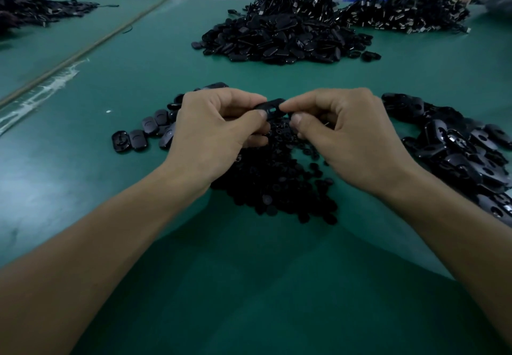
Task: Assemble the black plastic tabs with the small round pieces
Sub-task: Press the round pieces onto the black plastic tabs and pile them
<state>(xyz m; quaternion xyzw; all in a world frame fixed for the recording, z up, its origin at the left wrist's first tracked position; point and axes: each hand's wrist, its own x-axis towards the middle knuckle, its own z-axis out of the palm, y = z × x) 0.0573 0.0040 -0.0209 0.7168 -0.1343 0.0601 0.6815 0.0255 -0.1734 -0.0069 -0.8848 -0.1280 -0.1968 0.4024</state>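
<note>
The left hand (213, 130) and right hand (346, 132) are brought together above the pile of small round pieces (279, 182), both pinching one black plastic tab (270, 108) between thumb and fingers. The tab's long axis runs left to right, spanning the two hands. Whether a round piece is already seated cannot be determined. Loose tabs lie right (457, 152) and left (144, 132).

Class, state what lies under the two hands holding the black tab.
A heap of small round pieces on the green table; the left hand and right hand hide its far part.
</note>
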